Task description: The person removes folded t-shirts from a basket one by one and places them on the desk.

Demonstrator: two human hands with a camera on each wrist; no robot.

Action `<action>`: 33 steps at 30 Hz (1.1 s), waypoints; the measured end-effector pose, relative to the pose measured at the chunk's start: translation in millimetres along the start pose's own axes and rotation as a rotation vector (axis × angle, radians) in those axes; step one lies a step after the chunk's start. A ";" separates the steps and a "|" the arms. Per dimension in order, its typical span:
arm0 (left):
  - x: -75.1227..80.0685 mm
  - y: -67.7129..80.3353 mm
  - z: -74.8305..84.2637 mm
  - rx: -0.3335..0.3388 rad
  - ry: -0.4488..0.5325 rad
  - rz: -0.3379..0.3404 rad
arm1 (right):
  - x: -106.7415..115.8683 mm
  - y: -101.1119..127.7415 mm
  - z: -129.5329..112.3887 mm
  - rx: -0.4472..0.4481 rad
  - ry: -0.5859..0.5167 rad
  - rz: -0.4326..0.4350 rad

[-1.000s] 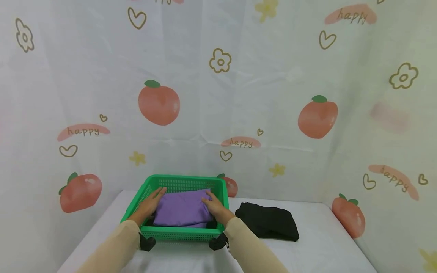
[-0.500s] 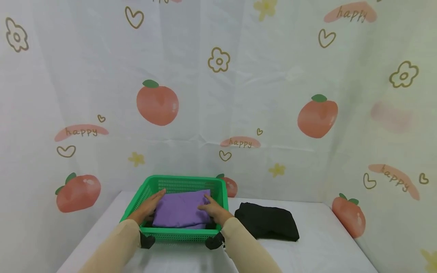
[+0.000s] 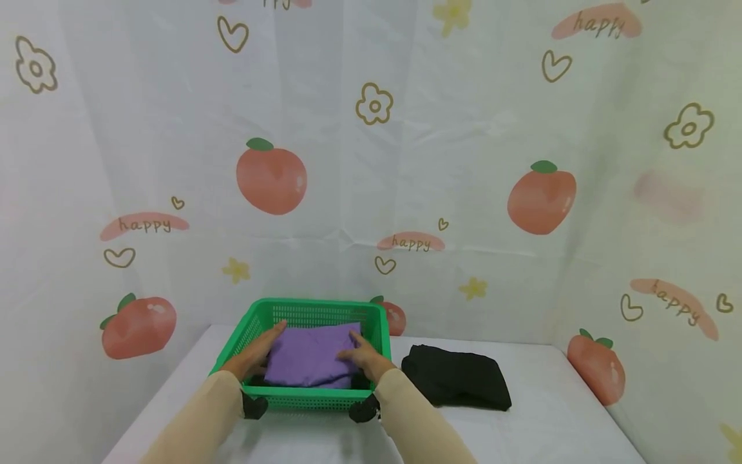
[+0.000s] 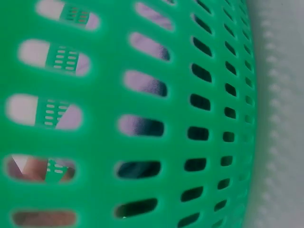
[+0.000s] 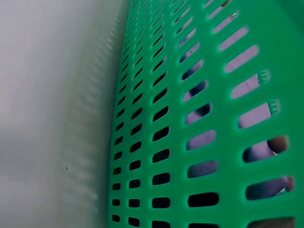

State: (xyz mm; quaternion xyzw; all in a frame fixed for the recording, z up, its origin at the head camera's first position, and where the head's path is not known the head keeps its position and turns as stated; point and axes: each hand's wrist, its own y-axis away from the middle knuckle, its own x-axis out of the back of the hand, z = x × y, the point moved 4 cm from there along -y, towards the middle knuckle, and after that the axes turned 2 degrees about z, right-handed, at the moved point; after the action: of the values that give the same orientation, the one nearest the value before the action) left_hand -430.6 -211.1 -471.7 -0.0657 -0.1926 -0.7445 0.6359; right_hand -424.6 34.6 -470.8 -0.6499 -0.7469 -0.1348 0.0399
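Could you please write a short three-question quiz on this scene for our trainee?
1. True or false: the purple cloth lies inside the green basket.
2. Which thing lies on the table to the right of the basket? A) a black cloth B) a red towel C) a white cup
3. Fill in: the left hand and the right hand both rest on the ______ cloth.

Key: 1 true; 2 A, the black cloth; 3 purple.

one basket, two folded cloths
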 end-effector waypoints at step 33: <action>-3.4 -1.2 3.3 -0.178 -0.136 0.035 | -9.0 -6.7 1.5 0.080 0.109 -0.038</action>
State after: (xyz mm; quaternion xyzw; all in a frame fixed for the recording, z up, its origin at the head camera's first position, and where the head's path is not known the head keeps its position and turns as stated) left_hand -431.6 -206.6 -470.1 -0.1755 -0.1671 -0.7412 0.6261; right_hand -429.7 25.5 -475.4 -0.6250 -0.7608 -0.1407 0.1039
